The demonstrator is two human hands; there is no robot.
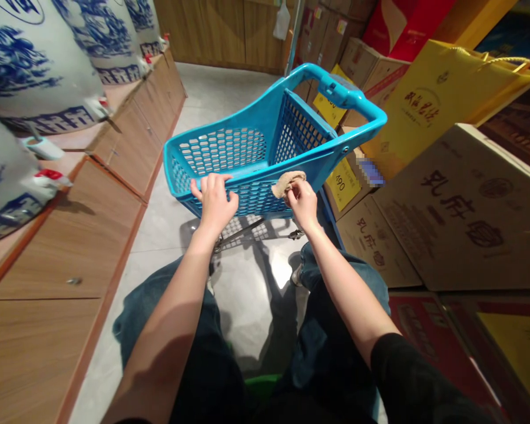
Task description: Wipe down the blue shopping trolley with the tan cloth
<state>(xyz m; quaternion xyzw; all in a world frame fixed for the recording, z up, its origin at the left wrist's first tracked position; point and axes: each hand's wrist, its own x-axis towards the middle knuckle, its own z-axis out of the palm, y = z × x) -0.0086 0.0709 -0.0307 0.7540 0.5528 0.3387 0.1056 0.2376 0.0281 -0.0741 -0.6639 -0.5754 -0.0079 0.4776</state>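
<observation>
Beneath our left hand [216, 205], loosely open on the rim [252, 178], the blue cart [315, 159] should be stiff, best held there; our right hand [304, 205] pinches a cloth [287, 181] at its side, probably soft and light, best gripped by its folds

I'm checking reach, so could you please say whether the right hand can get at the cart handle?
Probably yes: the right hand holds a cloth by the cart, and nothing visible blocks its way up to the handle.

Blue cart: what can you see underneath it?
Under the cart, a thin metal bar and patches of shadowed floor show. The basket covers most of its underside, so that can't be made out.
</observation>
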